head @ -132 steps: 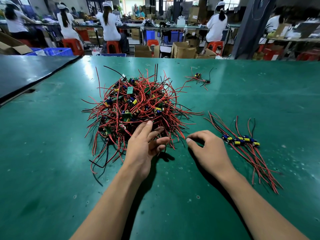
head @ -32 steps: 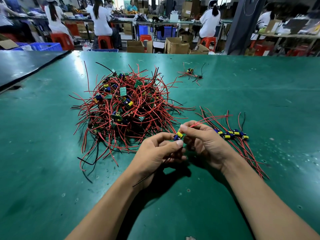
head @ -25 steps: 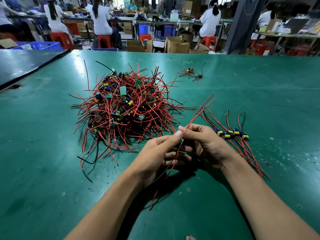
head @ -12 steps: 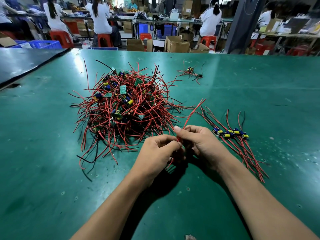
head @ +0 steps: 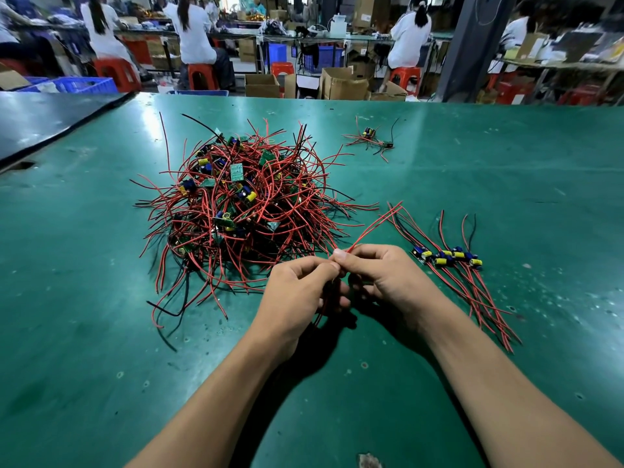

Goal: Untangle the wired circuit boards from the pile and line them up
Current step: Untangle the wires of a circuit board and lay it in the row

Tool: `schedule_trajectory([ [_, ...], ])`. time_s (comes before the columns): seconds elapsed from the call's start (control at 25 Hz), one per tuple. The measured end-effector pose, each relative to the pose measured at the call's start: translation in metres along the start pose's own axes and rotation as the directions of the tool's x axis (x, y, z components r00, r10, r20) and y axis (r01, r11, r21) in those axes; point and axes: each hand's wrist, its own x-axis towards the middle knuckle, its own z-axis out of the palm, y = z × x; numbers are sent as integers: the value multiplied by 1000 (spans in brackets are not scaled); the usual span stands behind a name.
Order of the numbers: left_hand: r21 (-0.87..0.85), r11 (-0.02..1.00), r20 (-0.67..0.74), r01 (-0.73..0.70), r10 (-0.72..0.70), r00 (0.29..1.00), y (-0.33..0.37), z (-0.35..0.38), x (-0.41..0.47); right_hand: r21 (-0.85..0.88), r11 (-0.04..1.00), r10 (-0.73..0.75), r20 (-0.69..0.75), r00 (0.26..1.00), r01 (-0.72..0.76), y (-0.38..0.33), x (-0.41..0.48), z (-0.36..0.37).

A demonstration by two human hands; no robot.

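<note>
A big tangled pile of wired circuit boards (head: pixel 239 204), red and black wires with small green boards, lies on the green table (head: pixel 101 332) left of centre. Just in front of it, my left hand (head: pixel 297 295) and my right hand (head: pixel 388 282) meet, both curled round one wired board (head: pixel 368 228). Its red wires stick up and to the right from between my fingertips, and more hang below my left hand. The board itself is hidden inside my hands. To the right, a row of several lined-up boards (head: pixel 445 258) lies with wires trailing toward me.
A small separate tangle of boards (head: pixel 371 138) lies at the far centre of the table. A dark table (head: pixel 40 119) adjoins at the far left. Beyond the far edge, people sit on red stools among cardboard boxes and blue crates.
Both hands pulled one wired board out of the pile's near edge and brought it together between them. Over the last second its red wires have been drawn straighter, and the board has slipped from view inside my hands.
</note>
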Motion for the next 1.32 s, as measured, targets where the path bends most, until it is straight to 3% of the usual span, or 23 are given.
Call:
schedule_trajectory([
  [0.28,28,1000,38,-7,6,999,-1,-1,0,-64,998,-44,-247,968,29,-3,9,-1],
  [0.56,81,997,128,3,-14,992,-1,-3,1,111,979,-106,-433,895,170,-5,20,-14],
  [0.68,95,995,147,0,-14,989,0,-3,0,326,933,-1,-424,906,153,-7,22,-15],
  [0.76,128,992,164,-9,-12,986,1,-4,-1,547,833,139,-340,930,76,-11,23,-15],
  [0.84,143,990,174,-9,-16,985,2,-5,-3,657,753,200,-284,938,38,-12,22,-14],
  [0.92,127,992,166,2,-23,986,3,-6,-3,603,796,170,-311,935,56,-10,21,-13],
  [1.0,87,996,131,24,-36,991,3,-8,-2,389,916,50,-348,936,95,-7,17,-11],
  [1.08,55,998,102,44,-49,994,3,-9,0,223,972,-22,-237,971,77,-4,10,-7],
  [1.2,18,999,85,47,-49,995,2,-8,0,136,990,22,14,1000,-24,3,0,5],
  [1.32,18,999,81,46,-48,996,2,-8,1,19,1000,14,-49,999,-13,7,3,8],
])
